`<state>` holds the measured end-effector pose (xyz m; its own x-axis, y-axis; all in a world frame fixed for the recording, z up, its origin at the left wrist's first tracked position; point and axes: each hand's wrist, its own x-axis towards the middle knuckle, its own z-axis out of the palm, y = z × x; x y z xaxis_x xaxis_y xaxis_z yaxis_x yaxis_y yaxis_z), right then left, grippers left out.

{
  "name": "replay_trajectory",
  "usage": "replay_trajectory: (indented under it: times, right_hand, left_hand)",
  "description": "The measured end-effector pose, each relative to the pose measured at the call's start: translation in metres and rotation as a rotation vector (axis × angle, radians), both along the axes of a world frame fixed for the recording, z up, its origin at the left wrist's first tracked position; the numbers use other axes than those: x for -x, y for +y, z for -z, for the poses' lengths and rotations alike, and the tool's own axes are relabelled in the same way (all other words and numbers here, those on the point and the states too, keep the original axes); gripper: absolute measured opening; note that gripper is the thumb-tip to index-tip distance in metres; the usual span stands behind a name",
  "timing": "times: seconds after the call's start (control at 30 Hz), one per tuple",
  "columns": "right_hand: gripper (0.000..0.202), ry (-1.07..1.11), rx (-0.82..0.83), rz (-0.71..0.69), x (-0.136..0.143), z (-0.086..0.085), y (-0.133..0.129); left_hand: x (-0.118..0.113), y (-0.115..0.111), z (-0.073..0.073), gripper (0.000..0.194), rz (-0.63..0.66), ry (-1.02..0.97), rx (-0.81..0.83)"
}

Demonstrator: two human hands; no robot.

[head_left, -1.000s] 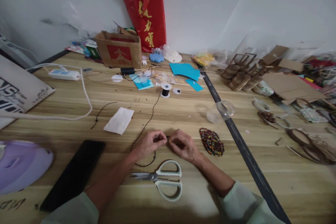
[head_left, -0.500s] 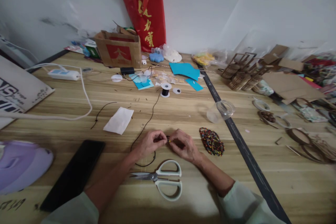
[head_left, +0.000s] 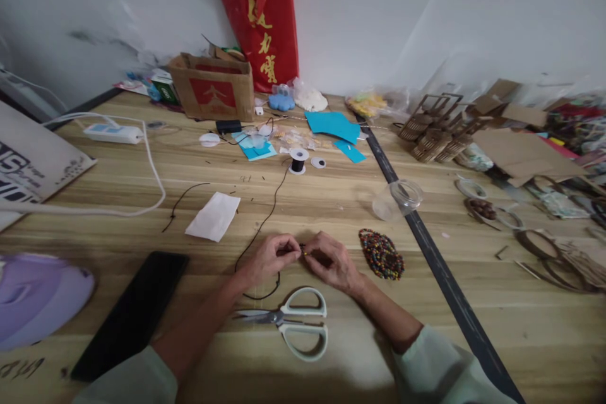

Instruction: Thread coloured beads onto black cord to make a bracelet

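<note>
My left hand (head_left: 273,257) and my right hand (head_left: 332,263) meet fingertip to fingertip above the table, both pinched closed. Between them shows a short bit of dark cord with small coloured beads (head_left: 303,250), mostly hidden by the fingers. A black cord (head_left: 258,231) runs from the white spool (head_left: 298,161) down to my left hand, and a loop of it lies below that hand. Scissors (head_left: 288,319) with pale handles lie just under my hands, blades pointing left. Right of my right hand is a coiled string of multicoloured beads (head_left: 381,255).
A black phone (head_left: 131,312) and a lilac appliance (head_left: 42,300) lie at left, near a white paper piece (head_left: 213,216). A clear plastic jar (head_left: 396,201) rests on its side beyond the beads. Blue card (head_left: 334,126), a cardboard box (head_left: 213,88) and a red bag (head_left: 260,25) stand farther back.
Both hands stay pinched together in nearly the same place, with only slight finger movement at the beaded cord. The camera view has shifted very slightly.
</note>
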<state>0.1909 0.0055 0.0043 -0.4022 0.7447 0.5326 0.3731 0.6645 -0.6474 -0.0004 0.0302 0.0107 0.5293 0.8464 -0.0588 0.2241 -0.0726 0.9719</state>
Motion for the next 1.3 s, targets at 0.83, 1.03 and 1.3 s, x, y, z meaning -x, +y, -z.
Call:
replay_trajectory:
  times: [0.83, 1.03, 1.3]
  right_hand:
    - [0.007, -0.012, 0.002, -0.009, -0.0009, 0.0015, 0.0004]
    - [0.005, -0.009, 0.004, -0.018, -0.0014, 0.004, 0.001]
    - [0.005, -0.014, 0.016, -0.009, -0.0014, 0.0047, 0.0007]
  left_hand:
    - [-0.0005, -0.0004, -0.0036, 0.011, 0.009, 0.01, -0.019]
    - [-0.0005, -0.0003, -0.0029, 0.011, 0.005, 0.029, -0.022]
    - [-0.0007, 0.0, 0.0002, 0.012, 0.01, 0.013, -0.025]
